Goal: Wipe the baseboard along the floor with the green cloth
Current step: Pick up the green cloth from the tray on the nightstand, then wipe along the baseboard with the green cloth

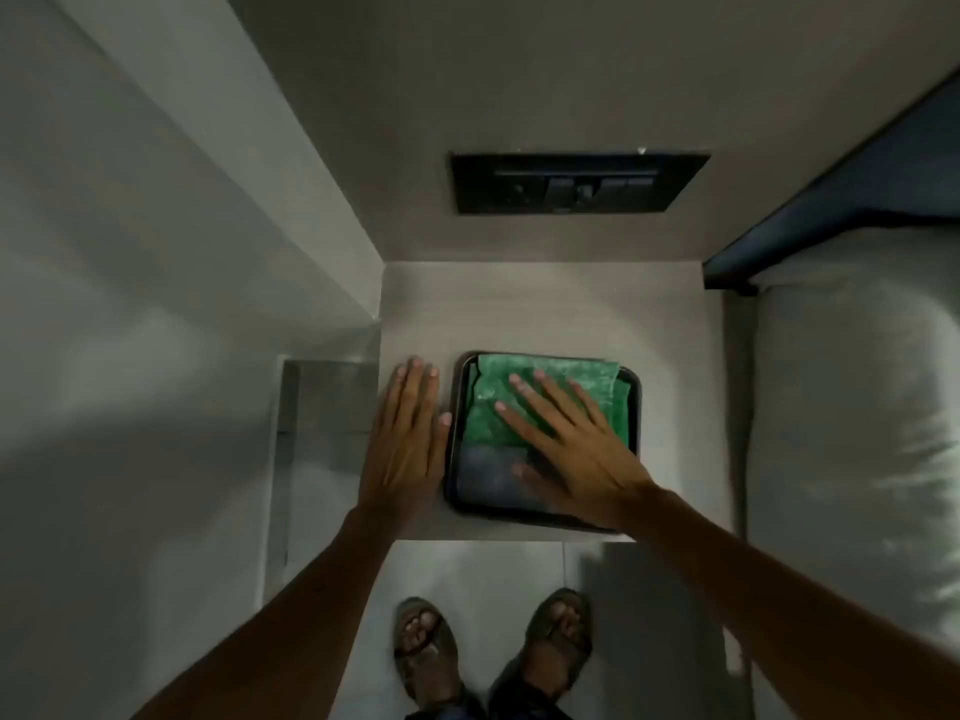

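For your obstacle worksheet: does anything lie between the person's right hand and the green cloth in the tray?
Nothing visible: the right hand lies flat, fingers spread, directly on the green cloth in the black tray.

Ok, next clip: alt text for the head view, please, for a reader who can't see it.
Seen from above, a person's right hand lies flat, fingers spread, on a green cloth in a dark tray on a small bedside table. The left hand rests flat on the table beside the tray. Sandalled feet show below.
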